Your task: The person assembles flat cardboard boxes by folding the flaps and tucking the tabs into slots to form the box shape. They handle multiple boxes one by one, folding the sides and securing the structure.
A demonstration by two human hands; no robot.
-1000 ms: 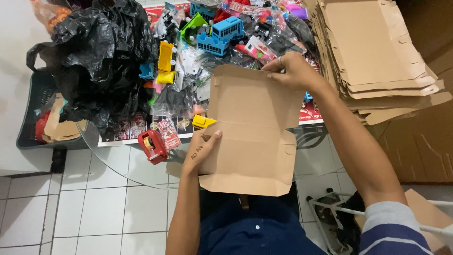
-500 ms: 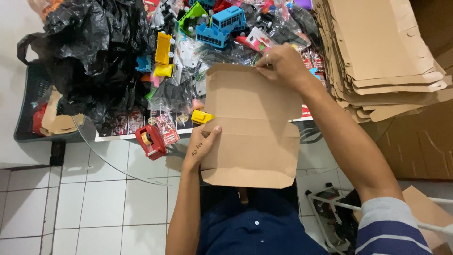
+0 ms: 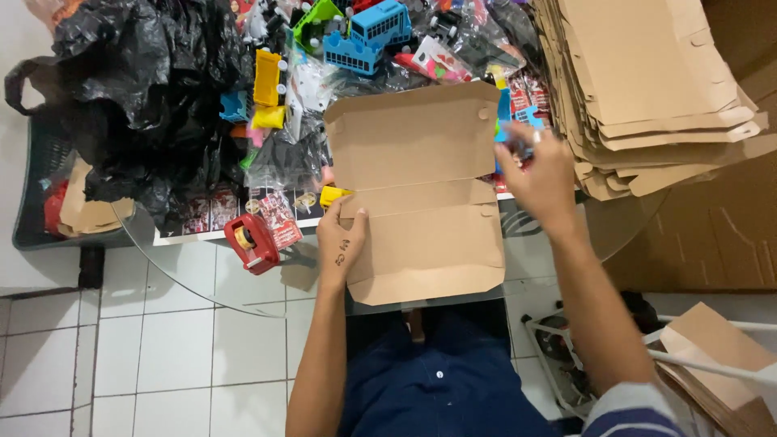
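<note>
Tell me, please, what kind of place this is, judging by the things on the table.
Probably a small home packing spot for toys, not a factory. A stack of flat cardboard blanks lies beside a heap of bagged plastic toys, a red tape dispenser sits on the glass table, and the floor is tiled.

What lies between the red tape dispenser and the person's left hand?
In the head view, only bare glass tabletop lies between the red tape dispenser and the left hand, which rests on the cardboard sheet.

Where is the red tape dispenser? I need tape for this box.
In the head view, the red tape dispenser sits at the glass table's near edge, just left of the left hand.
</note>
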